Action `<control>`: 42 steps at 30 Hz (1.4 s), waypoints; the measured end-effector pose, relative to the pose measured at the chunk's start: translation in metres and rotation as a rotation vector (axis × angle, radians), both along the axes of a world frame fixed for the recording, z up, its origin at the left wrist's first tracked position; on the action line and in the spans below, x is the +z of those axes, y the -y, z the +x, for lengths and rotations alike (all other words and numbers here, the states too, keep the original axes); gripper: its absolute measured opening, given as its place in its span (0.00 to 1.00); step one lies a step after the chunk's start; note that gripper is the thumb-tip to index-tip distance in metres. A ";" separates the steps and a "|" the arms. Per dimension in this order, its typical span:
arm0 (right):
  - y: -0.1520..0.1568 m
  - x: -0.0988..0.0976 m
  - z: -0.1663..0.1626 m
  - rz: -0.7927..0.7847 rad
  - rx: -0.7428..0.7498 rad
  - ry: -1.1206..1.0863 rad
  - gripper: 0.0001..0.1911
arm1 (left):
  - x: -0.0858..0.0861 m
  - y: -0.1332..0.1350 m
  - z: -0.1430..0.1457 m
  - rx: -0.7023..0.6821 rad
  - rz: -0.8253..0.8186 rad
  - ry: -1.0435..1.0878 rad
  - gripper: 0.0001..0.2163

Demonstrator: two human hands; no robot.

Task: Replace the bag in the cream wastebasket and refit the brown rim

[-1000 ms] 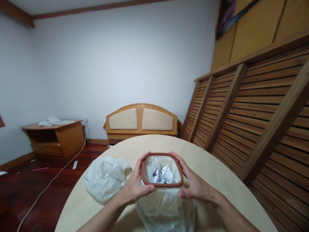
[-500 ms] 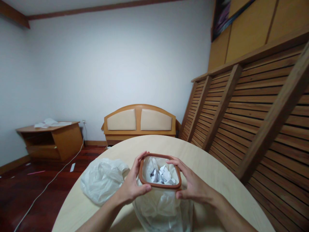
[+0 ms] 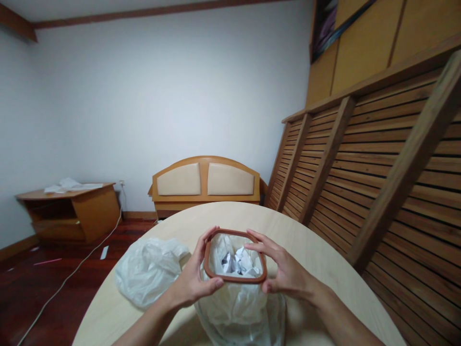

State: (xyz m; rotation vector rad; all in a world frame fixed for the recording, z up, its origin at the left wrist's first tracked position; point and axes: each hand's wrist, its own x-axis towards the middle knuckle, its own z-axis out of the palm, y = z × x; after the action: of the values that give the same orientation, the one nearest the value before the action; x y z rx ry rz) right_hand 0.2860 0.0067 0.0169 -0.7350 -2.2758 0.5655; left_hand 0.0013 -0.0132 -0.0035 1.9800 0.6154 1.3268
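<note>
A small waste bin lined with a clear plastic bag (image 3: 239, 307) stands on the round pale table (image 3: 324, 259) close in front of me. A brown plastic rim ring (image 3: 235, 279) sits at its top. My left hand (image 3: 192, 283) grips the ring's left side, thumb under the front edge. My right hand (image 3: 284, 274) grips the right side, fingers curled over the rim. Crumpled white paper (image 3: 236, 263) lies inside the bag.
A loose crumpled clear plastic bag (image 3: 147, 271) lies on the table left of the bin. A slatted wooden frame (image 3: 378, 173) leans at the right. A headboard (image 3: 205, 185) stands against the far wall, a low wooden cabinet (image 3: 68, 211) at left, a white cable (image 3: 68, 278) on the floor.
Both hands have raised the brown ring slightly off the bin and tilted it, the bag liner stretching below it. The view has drifted a little to the right.
</note>
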 end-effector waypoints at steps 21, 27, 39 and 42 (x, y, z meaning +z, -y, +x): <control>-0.006 -0.005 0.001 -0.024 0.024 -0.094 0.54 | -0.005 -0.001 0.000 -0.005 -0.007 0.032 0.47; -0.008 -0.013 0.002 -0.059 0.056 -0.145 0.52 | -0.004 -0.001 0.003 0.004 -0.038 0.084 0.49; -0.010 -0.016 0.005 -0.152 0.106 -0.214 0.46 | -0.007 -0.003 0.002 -0.031 -0.023 0.035 0.47; -0.011 -0.017 0.003 -0.183 0.125 -0.249 0.44 | -0.010 -0.006 0.000 -0.043 -0.011 0.040 0.46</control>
State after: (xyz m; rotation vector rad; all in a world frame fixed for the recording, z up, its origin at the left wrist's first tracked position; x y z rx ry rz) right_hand 0.2887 0.0172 0.0000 -0.5745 -2.0655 0.8827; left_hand 0.0013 -0.0074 -0.0132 1.9421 0.5572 1.3312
